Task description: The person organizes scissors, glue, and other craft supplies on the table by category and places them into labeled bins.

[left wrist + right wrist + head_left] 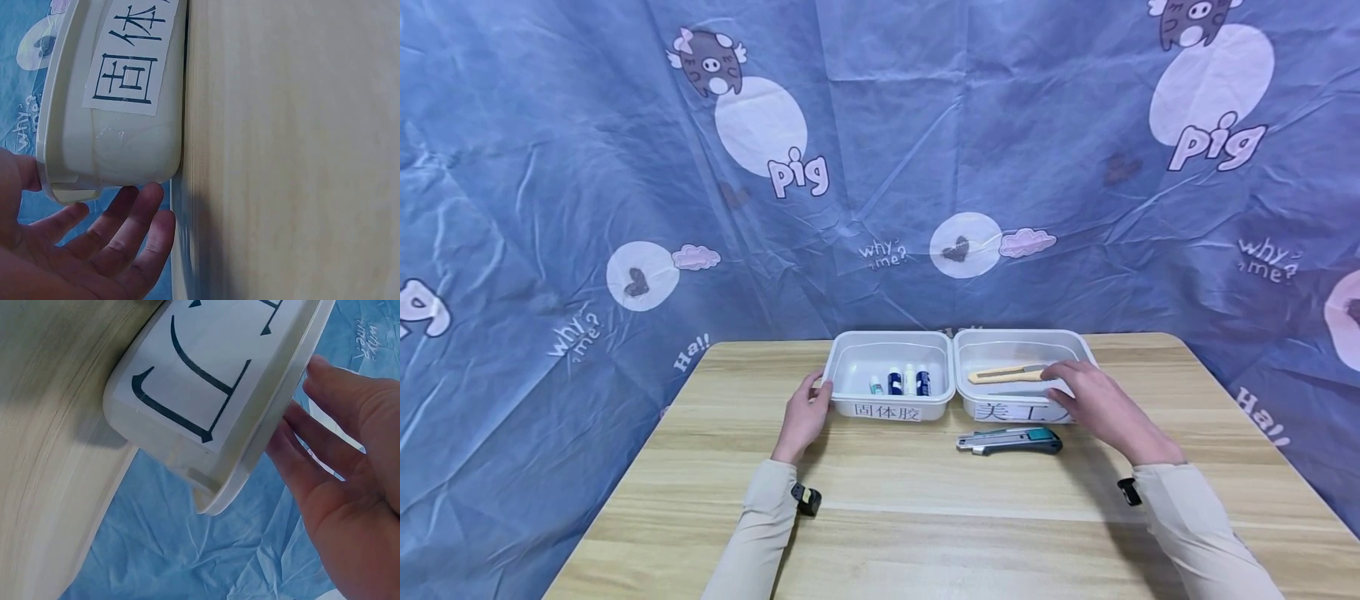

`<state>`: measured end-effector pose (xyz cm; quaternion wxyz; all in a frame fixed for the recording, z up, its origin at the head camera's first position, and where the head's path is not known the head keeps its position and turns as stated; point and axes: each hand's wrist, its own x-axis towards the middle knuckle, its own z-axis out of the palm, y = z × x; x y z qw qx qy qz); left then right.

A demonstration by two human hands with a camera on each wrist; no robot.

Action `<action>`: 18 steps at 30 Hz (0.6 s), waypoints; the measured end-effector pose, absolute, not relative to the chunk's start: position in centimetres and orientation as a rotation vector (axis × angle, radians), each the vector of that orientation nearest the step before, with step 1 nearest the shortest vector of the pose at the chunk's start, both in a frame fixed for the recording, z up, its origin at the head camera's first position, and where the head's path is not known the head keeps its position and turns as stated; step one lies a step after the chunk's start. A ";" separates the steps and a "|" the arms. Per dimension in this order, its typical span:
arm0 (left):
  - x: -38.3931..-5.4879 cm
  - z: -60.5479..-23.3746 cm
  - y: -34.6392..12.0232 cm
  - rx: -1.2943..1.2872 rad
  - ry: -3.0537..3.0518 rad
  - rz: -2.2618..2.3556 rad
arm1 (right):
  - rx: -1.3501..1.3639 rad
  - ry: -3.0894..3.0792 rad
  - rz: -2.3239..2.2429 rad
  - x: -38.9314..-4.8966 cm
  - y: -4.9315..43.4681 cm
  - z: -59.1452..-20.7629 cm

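In the head view, two white plastic bins stand side by side. My left hand [805, 417] is at the outer end of the left bin [891, 407]. Thumb and index finger pinch its rim in the left wrist view, other fingertips against its side. Several glue sticks [909, 381] stand in that bin. My right hand [1097, 406] reaches over the front rim of the right bin [977, 407], its fingertips by one end of a yellow utility knife [1000, 375]. The rim hides those fingertips in the right wrist view, so whether they grip the knife is unclear.
A grey and green utility knife [1011, 441] lies on the wooden table [925, 533] before the right bin. Paper labels with Chinese characters are on both bin fronts. A blue printed cloth [880, 167] hangs behind the table's back edge.
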<state>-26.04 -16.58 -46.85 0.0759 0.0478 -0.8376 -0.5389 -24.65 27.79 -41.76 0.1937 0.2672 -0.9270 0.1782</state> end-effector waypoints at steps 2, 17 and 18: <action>-26.0 -46.8 -16.6 0.139 -2.510 -1.616 | 0.741 -2.616 0.497 -24.6 27.8 -41.7; -26.0 -46.9 -16.6 0.148 -2.524 -1.613 | 0.813 -2.435 0.478 -23.7 27.5 -42.9; -26.0 -47.0 -16.6 0.148 -2.526 -1.610 | 0.818 -2.419 0.478 -23.6 27.5 -43.0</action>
